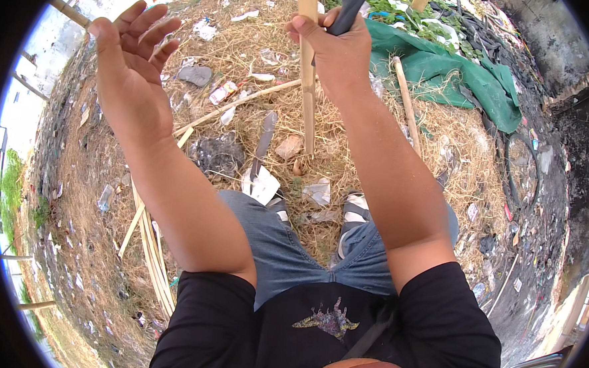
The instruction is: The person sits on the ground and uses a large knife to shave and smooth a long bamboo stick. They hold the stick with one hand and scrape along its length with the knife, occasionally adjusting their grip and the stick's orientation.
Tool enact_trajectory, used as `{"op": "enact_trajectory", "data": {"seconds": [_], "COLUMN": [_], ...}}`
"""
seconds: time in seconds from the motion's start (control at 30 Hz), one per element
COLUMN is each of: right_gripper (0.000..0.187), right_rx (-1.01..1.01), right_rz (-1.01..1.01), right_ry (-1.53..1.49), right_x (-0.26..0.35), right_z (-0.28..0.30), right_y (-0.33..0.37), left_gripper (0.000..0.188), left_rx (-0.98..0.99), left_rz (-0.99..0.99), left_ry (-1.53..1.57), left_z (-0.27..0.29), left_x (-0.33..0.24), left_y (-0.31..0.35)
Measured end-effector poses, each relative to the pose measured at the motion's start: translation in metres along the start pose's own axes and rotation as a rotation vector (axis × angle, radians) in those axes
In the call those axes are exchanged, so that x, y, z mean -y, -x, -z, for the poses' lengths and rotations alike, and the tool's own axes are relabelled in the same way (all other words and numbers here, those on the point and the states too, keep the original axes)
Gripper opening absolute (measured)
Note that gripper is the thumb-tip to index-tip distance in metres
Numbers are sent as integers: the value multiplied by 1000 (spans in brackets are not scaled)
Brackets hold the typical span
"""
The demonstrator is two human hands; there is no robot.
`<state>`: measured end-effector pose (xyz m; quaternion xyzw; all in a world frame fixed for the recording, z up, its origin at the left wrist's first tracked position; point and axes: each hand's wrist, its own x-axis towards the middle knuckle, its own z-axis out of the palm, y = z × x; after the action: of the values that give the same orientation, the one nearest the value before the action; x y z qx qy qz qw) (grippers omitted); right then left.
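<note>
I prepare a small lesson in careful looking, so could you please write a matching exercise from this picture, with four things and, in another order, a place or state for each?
1. bare left hand
2. bare right hand
3. crumpled green sheet
4. long, thin, pale wooden strips

A. at the picture's upper right
B. raised, open, holding nothing
C. left of the blue denim trousers
D. gripping a dark handle

Right pairs: 1-B, 2-D, 3-A, 4-C

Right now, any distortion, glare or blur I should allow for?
Head view: fisheye distortion, strongest toward the dark rim; in the same head view, daylight nearly washes out the pale background at far left; also in the head view, left hand and right hand look fairly sharp, but the dark handle runs off the top.
</note>
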<state>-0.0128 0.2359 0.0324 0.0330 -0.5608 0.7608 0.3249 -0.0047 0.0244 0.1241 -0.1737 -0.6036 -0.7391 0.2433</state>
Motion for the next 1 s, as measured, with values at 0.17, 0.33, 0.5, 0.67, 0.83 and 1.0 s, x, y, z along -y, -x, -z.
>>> {"op": "enact_trajectory", "data": {"seconds": [0.17,0.33,0.5,0.67,0.83,1.0], "right_gripper": [20,35,13,18,15,50], "right_rx": [-233,-381,-464,-563,-643,-654], "right_rz": [76,240,244,192,18,-309], "right_ry": [-105,-383,-507,-546,-684,-707], "right_x": [60,96,114,103,69,6], "right_z": [28,83,112,124,121,104], "right_y": [-43,-76,-88,-68,-50,-24], "left_gripper": [55,65,84,88,62,49], "left_rx": [489,1090,1005,106,-206,-311], "left_rz": [304,633,684,829,608,326], "left_ry": [-242,-413,-285,518,845,887], "left_z": [-3,-34,-63,-106,-94,-64], "left_x": [20,36,66,112,97,48], "left_y": [8,20,43,74,50,17]}}
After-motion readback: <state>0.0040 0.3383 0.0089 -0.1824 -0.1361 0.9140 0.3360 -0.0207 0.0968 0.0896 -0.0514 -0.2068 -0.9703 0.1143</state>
